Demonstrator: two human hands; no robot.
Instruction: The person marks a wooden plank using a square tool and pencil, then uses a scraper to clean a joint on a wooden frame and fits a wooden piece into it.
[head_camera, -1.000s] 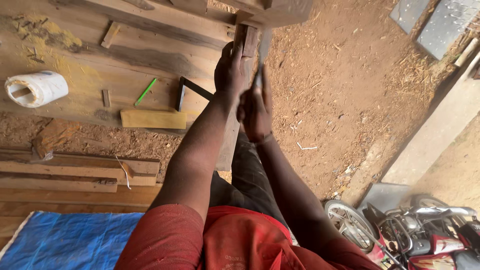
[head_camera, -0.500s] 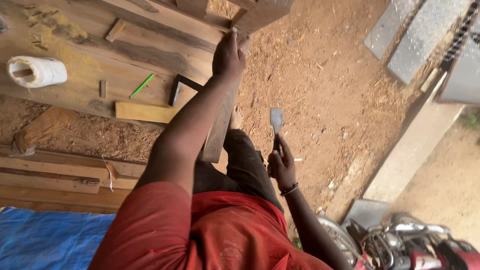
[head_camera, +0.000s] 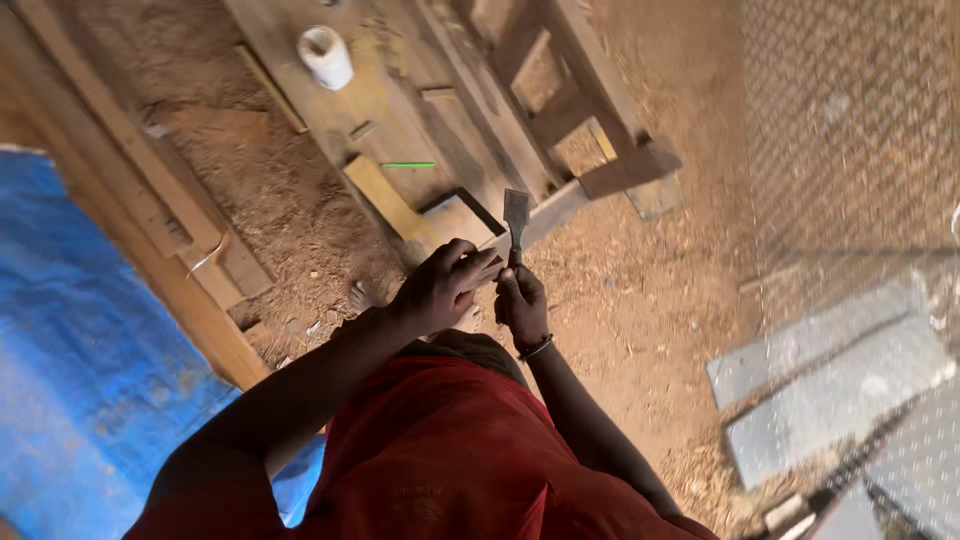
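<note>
While gripped, chisel (head_camera: 516, 215) upright above right hand (head_camera: 522, 305), beside left hand (head_camera: 445, 285).

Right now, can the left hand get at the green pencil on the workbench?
Probably yes. The left hand rests against the chisel that the right hand holds, and the green pencil lies in the open on the workbench, nothing covering it. It would need a forward stretch.

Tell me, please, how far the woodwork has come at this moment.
Done: a wooden frame lies assembled on the ground. In hand: the right hand holds a chisel upright, blade off any wood, and the left hand touches its handle. Left: hard to judge; a loose board and a green pencil lie untouched nearby.
</note>
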